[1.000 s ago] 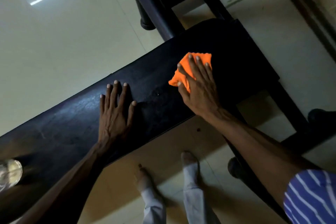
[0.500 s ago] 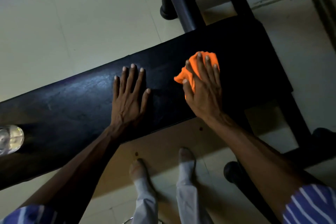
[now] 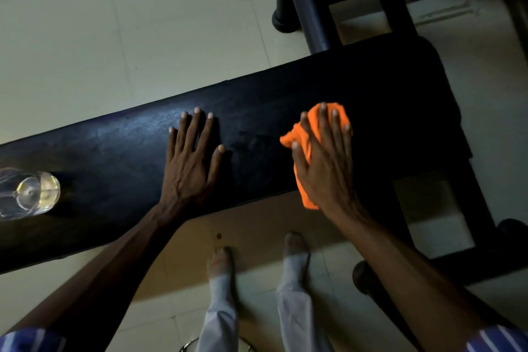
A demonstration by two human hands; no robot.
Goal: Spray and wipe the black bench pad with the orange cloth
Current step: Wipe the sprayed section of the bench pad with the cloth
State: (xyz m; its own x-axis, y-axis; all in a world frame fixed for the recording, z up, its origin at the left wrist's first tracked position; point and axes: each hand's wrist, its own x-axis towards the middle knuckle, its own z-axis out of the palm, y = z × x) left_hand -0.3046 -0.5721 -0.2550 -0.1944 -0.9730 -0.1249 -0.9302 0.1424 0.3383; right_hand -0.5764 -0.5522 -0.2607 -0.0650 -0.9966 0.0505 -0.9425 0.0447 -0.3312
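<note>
Right fingers spread, pressed flat on cloth; cloth now dragged toward pad's near edge, bunched under right hand. Left hand splayed flat on pad, unmoved. Bottle seen at pad's left end.

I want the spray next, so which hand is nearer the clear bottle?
Left. The left hand rests flat mid-pad, toward the clear bottle; the right hand presses the orange cloth farther away.
</note>
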